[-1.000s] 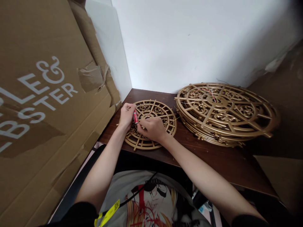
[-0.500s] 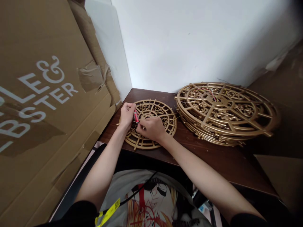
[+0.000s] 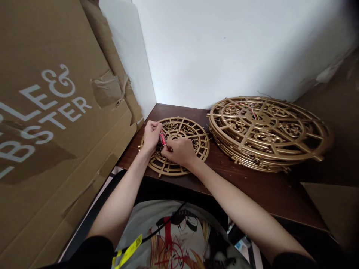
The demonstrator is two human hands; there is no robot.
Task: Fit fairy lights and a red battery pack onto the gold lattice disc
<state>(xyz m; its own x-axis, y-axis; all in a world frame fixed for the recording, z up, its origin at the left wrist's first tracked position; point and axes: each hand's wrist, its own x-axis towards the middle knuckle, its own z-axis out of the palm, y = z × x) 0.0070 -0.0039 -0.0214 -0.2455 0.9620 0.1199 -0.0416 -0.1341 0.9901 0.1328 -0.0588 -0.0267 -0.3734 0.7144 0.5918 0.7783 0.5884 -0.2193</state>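
A small red cylinder (image 3: 163, 139) with pale ends, like a battery or small tube, is held at a slant between my two hands. My left hand (image 3: 152, 135) is closed at its upper end, fingers pinched together. Curled in a pinch at its lower end is my right hand (image 3: 181, 151); its fingertips are partly hidden. Both hands are over a round gold openwork disc (image 3: 202, 149) with scrolls and spokes, which lies flat on the dark wooden tabletop (image 3: 224, 179). Thin yellow wires run across this disc, and my hands cover its left part.
To the right stands a stack of larger-looking gold openwork discs (image 3: 244, 140), with thin coloured wires (image 3: 254, 111) on top. A big cardboard box (image 3: 70, 145) rises on the left. Behind is a white wall (image 3: 218, 56). A yellow tag (image 3: 129, 252) on a black cord hangs in front of my shirt.
Both hands stay over the disc in the same closed grip. The red cylinder has shifted very slightly to the right; the view has moved a little.
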